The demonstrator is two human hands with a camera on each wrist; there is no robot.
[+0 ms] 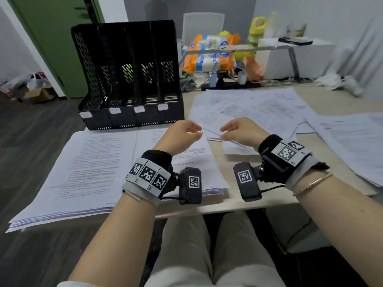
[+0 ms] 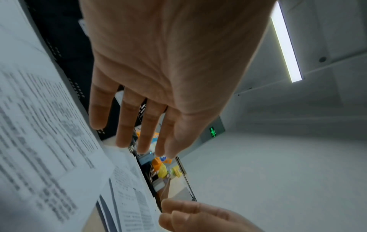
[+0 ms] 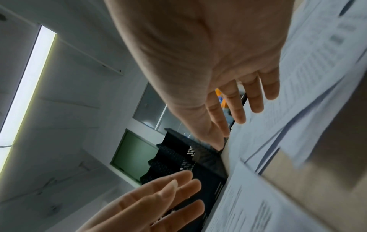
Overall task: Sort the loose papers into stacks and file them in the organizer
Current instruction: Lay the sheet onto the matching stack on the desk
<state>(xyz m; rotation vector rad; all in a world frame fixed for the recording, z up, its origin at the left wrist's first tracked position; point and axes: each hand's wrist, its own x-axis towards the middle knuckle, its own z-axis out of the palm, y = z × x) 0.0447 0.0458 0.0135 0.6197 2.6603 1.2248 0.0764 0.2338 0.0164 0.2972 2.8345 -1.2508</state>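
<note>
A black mesh organizer (image 1: 128, 79) with four upright slots stands at the table's back left; all four look empty. In front of it lies a thick stack of printed papers (image 1: 83, 172), with a second stack (image 1: 199, 168) beside it. Loose papers (image 1: 259, 108) are spread over the middle and right of the table. My left hand (image 1: 193, 131) and right hand (image 1: 226, 132) hover close together above the table's middle, palms facing each other, fingers relaxed, holding nothing. The left wrist view shows the left hand (image 2: 143, 141) with straight fingers; the right wrist view shows the right hand (image 3: 234, 119) the same way.
Behind the papers sit orange and white packages (image 1: 209, 52), a yellow bottle (image 1: 257, 27), a black power strip (image 1: 228, 84) and a white chair (image 1: 203, 23). A green door (image 1: 51, 42) is at the far left. The left stack overhangs the table's front edge (image 1: 228, 206).
</note>
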